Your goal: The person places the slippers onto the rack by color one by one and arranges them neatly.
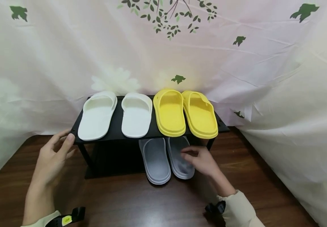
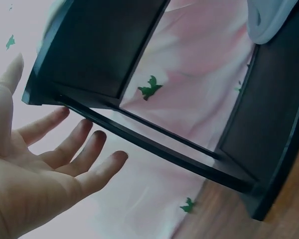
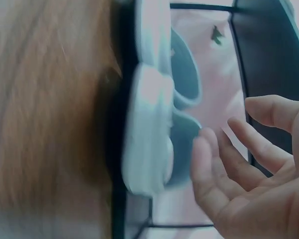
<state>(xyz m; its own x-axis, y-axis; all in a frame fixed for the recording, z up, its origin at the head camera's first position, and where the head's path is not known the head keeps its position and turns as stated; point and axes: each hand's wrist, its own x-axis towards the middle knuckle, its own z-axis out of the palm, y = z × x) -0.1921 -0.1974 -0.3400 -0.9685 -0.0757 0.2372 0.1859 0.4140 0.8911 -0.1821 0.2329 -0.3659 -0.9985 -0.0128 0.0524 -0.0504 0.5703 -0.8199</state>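
Note:
A black two-tier shoe rack [image 1: 115,134] carries a pair of white slippers, the left one [image 1: 94,123] and the right one [image 1: 136,121], on top. Beside them stand two yellow slippers [image 1: 171,118]. On the lower tier sit two grey slippers, the left one [image 1: 156,160] and the right one [image 1: 181,162], their toes under the top shelf. My left hand [image 1: 51,159] is at the rack's left front corner, fingers spread and loosely bent; firm contact cannot be told. Over the right grey slipper hovers my right hand [image 1: 203,160], its fingers [image 3: 202,154] loosely bent around nothing.
The rack stands on a dark brown wood-look surface [image 1: 118,201]. Pale cloth [image 1: 237,72] with green leaf and bird prints hangs behind it and along both sides. A black strap [image 1: 215,208] circles the right wrist, another [image 1: 67,219] the left.

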